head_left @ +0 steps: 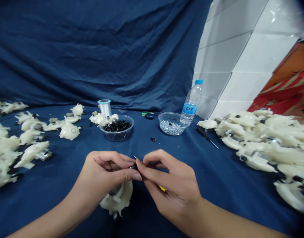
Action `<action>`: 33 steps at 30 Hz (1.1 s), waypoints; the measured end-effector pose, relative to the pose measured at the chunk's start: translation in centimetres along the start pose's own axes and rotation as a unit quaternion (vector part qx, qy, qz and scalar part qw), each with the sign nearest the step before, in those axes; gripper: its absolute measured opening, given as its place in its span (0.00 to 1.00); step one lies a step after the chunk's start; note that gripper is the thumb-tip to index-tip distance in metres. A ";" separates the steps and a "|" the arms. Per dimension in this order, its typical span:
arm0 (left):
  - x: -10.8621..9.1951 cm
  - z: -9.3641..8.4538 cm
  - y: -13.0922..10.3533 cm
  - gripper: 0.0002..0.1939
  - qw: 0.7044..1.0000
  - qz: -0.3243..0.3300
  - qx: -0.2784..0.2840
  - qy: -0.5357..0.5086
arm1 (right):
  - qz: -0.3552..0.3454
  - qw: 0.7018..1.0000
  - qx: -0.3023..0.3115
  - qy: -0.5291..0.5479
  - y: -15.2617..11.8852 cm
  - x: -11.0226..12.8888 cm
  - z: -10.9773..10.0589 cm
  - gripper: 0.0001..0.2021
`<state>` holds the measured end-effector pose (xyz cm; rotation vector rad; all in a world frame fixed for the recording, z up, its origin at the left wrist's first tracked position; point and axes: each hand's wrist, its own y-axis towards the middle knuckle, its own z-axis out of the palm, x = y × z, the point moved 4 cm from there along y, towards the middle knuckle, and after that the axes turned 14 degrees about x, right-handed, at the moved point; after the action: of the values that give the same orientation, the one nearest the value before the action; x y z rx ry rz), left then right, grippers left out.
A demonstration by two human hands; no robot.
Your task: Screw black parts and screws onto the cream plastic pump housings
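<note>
In front of me, my left hand and my right hand meet with their fingertips together. My left thumb and forefinger pinch a small black part with a shiny metal bit on it. The right thumb and forefinger close at the same spot, where a thin metal tip sticks up. Something yellow shows under the right fingers; its kind is hidden. Below the left hand lies a cream plastic toy body, partly covered by that hand.
A clear bowl of black parts stands beside a wire spool. Another bowl holds small screws, near a water bottle. A black screwdriver lies by a pile of cream bodies. More cream bodies lie left.
</note>
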<state>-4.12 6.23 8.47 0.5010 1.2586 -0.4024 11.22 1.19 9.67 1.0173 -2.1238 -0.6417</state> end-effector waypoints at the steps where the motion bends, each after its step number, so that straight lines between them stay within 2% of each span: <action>1: 0.1 -0.1 0.0 0.13 1.000 0.001 -0.005 0.005 | 0.002 1.000 0.005 -0.003 0.1 0.0 0.0 0.12; 6: -0.1 -1.1 0.3 0.09 0.998 0.024 -0.031 0.047 | 0.049 0.997 0.032 0.054 0.5 -0.4 0.2 0.13; 9: -0.7 -2.1 0.8 0.08 0.993 0.038 -0.066 0.086 | 0.153 0.982 0.058 0.093 0.5 -0.7 0.5 0.24; 12: -1.4 -3.4 1.3 0.07 0.988 0.055 -0.103 0.103 | 0.244 0.951 0.183 0.050 0.1 -0.6 2.1 0.39; 15: -1.7 -4.7 1.6 0.07 0.983 0.063 -0.123 0.118 | 0.197 0.938 0.282 -0.029 -0.6 -0.1 3.9 0.47; 19: -1.2 -5.6 1.4 0.06 0.985 0.038 -0.115 0.127 | 0.112 0.942 0.305 -0.082 -1.2 0.0 5.3 0.43; 25: -0.3 -6.4 -0.2 0.05 0.986 -0.006 -0.106 0.131 | 0.093 0.942 0.317 0.055 -0.8 0.1 5.3 0.27; 29: -0.1 -6.5 -1.2 0.07 0.982 0.002 -0.086 0.168 | 0.120 0.922 0.318 0.185 -0.1 0.1 4.4 0.26; 33: -0.4 -7.1 -2.2 0.11 0.972 0.047 -0.045 0.227 | 0.172 0.898 0.339 0.220 0.5 -0.3 3.5 0.29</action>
<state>-11.03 8.45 6.97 0.5925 1.6789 -0.1512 8.43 2.22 7.64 0.9673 -2.0510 0.5075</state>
